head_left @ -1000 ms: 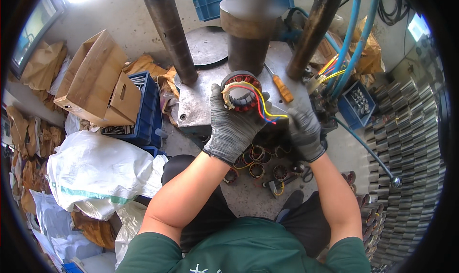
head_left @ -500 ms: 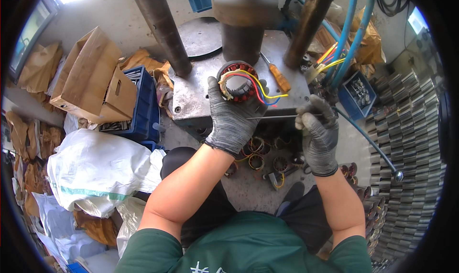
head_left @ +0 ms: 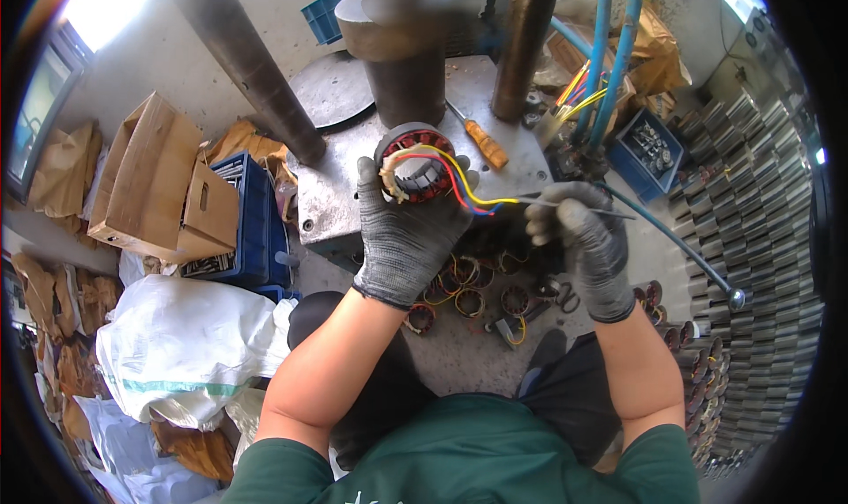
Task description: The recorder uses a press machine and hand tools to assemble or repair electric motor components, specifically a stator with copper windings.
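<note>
My left hand (head_left: pixel 402 243), in a grey knit glove, is closed round a motor stator (head_left: pixel 389 146) with dark outer steel and red windings. Red, blue and yellow lead wires (head_left: pixel 471 202) run from it toward the right, their ends close together. My gloved right hand (head_left: pixel 594 250) pinches a thin dark grey rod or sleeve (head_left: pixel 618 213) at the wire ends. Whether the wires go into it, I cannot tell. The stator is held over the front of a steel press table (head_left: pixel 331 181).
An orange-handled screwdriver (head_left: pixel 486 144) lies on the press table beside the ram (head_left: pixel 406 84). Several stators (head_left: pixel 470 302) and a pair of scissors (head_left: pixel 568 297) are on the floor below. Blue crates (head_left: pixel 649 155) flank the press. Stacked steel cores (head_left: pixel 760 265) line the right.
The grey rod has moved from near my left hand to the wire ends. The wires now stretch toward my right fingers, and the view has shifted slightly.
</note>
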Demonstrator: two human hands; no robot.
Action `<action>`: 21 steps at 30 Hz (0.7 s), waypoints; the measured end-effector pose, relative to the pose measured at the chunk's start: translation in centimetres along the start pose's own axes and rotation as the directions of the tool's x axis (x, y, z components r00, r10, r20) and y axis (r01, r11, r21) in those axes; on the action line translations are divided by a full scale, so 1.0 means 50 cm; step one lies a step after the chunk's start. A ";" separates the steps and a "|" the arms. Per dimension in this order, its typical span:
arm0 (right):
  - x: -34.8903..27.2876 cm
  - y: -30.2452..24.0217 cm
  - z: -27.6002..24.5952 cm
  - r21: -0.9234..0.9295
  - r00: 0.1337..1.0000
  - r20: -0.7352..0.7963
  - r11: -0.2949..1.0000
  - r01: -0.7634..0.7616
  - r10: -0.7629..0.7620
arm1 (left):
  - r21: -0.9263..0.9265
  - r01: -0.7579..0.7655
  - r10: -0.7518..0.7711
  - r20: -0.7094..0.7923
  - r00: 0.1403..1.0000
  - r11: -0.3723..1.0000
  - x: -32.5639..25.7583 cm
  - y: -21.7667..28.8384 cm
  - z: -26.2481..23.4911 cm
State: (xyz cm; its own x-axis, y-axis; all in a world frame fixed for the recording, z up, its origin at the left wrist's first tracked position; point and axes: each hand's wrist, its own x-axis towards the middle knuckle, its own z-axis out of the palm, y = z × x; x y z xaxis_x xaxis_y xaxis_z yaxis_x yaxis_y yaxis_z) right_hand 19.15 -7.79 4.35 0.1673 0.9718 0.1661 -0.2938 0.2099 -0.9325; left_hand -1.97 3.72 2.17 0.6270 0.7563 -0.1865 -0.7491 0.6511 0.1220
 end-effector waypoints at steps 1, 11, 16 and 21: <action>0.002 -0.015 -0.003 0.011 0.997 -0.052 0.999 0.053 -0.053 | 0.040 -0.042 0.040 0.049 0.998 0.998 -0.003 0.002 -0.005; -0.029 -0.056 -0.018 -0.090 0.949 0.012 0.945 0.313 -0.314 | 0.764 -0.614 0.342 0.641 0.687 -0.200 -0.024 -0.031 -0.014; -0.060 -0.078 0.011 -0.198 0.955 0.038 0.935 0.294 -0.293 | 0.536 -0.676 0.122 0.821 0.558 -0.506 -0.031 -0.039 -0.018; -0.065 -0.093 0.011 -0.323 0.932 0.085 0.875 0.360 -0.353 | 0.565 -0.732 0.142 0.818 0.558 -0.380 -0.031 -0.047 -0.017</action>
State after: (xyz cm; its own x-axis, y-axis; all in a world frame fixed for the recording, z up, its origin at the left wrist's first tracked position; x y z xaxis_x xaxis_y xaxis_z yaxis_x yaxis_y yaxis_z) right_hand 19.46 -11.86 8.32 0.1800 0.8407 0.5108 0.1074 0.4994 -0.8597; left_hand -1.36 0.98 1.35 0.4182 0.5661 0.7104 -0.0538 -0.7653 0.6415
